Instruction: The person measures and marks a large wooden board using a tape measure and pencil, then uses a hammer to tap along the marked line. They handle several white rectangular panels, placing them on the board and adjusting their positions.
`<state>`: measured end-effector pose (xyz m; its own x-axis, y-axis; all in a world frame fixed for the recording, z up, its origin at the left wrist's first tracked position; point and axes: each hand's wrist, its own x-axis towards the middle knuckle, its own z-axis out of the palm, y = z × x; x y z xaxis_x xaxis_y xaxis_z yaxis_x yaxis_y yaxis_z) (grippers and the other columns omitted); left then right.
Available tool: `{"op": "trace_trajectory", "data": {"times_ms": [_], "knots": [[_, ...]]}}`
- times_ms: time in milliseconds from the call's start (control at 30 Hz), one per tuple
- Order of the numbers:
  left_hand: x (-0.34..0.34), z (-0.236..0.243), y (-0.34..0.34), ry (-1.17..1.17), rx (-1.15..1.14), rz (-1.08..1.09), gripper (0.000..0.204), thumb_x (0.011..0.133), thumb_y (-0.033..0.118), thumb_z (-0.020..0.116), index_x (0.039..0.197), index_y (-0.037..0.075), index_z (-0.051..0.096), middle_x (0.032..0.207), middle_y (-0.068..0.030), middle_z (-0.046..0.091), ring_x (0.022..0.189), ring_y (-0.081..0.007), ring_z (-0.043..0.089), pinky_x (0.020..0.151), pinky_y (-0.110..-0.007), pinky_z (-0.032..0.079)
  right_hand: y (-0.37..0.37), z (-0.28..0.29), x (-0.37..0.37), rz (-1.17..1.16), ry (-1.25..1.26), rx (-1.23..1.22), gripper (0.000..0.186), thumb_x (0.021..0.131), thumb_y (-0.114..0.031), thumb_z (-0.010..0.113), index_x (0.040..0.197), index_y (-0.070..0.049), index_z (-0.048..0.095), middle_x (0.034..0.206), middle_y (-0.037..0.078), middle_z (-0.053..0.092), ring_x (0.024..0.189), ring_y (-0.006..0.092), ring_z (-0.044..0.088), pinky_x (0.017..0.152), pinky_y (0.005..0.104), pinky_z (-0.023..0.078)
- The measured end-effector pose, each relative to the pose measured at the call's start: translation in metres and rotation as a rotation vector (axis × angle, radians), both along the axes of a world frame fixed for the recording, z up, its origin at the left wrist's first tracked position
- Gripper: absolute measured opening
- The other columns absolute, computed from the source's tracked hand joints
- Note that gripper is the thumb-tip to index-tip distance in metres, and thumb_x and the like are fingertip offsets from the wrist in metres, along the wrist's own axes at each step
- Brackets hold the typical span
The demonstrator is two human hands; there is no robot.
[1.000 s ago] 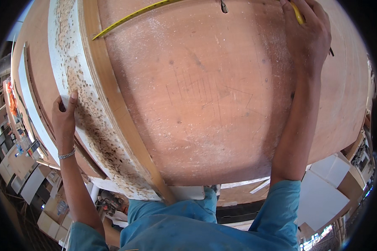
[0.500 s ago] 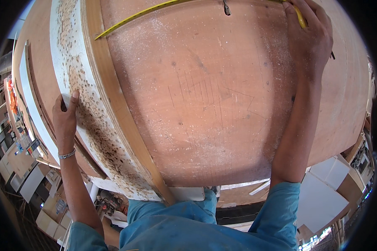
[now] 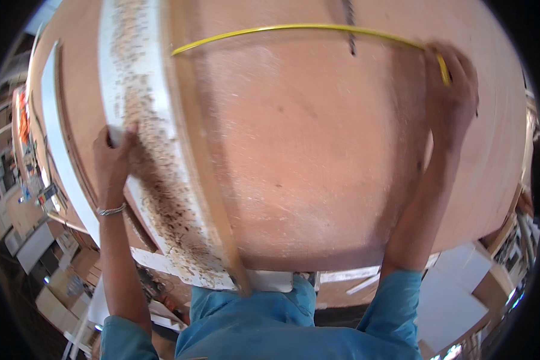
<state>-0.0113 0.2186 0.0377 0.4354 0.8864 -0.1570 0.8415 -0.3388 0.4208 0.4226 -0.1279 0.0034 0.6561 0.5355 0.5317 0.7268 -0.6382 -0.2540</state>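
Note:
My right hand (image 3: 451,90) is closed around the yellow blade of a tape measure (image 3: 282,27), at the right of the wooden tabletop (image 3: 318,150). The blade bows across the tabletop to the left, and its free end lies by the wooden edge of a long, thick white board (image 3: 111,54). Glue-like brown crust and pits cover much of that board. At its left side my left hand (image 3: 115,159) grips the board's edge, thumb on the crusted face, other fingers partly hidden. A bracelet (image 3: 111,210) circles my left wrist.
A dark drill bit (image 3: 350,36) lies on the tabletop beyond the blade. Left of the board stretches a narrow white strip (image 3: 66,138). Pale panels (image 3: 447,306) lean below the table at the right, with stacked offcuts (image 3: 36,246) at the lower left.
The view has shifted, so the board, tape and both hands sit farther right and lower in it. My right hand still holds the tape, my left the board. The picture is blurrier.

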Motion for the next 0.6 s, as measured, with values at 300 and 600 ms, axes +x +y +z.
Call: {"op": "trace_trajectory", "data": {"times_ms": [300, 600], "knots": [[0.002, 0.000, -0.015, -0.139, -0.003, 0.108, 0.089, 0.075, 0.047, 0.091, 0.133, -0.009, 0.054, 0.129, -0.0316, 0.050, 0.120, -0.0417, 0.050, 0.102, -0.053, 0.045, -0.040, 0.083, -0.141, 0.054, 0.609, -0.078, 0.065, 0.102, -0.053, 0.060, 0.142, -0.003, 0.055, 0.090, 0.013, 0.069, 0.092, 0.0259, 0.069, 0.086, 0.0423, 0.055], [-0.010, -0.019, -0.034, -0.261, 0.352, 0.006, 0.059, 0.101, 0.034, 0.059, 0.147, -0.001, 0.052, 0.147, -0.0331, 0.046, 0.142, -0.0479, 0.040, 0.120, -0.054, 0.031, 0.281, 0.151, -0.346, 0.794, 0.274, 0.096, 0.055, 0.078, -0.039, 0.087, 0.119, -0.007, 0.069, 0.095, 0.009, 0.070, 0.090, 0.0245, 0.066, 0.074, 0.0362, 0.057]]}}
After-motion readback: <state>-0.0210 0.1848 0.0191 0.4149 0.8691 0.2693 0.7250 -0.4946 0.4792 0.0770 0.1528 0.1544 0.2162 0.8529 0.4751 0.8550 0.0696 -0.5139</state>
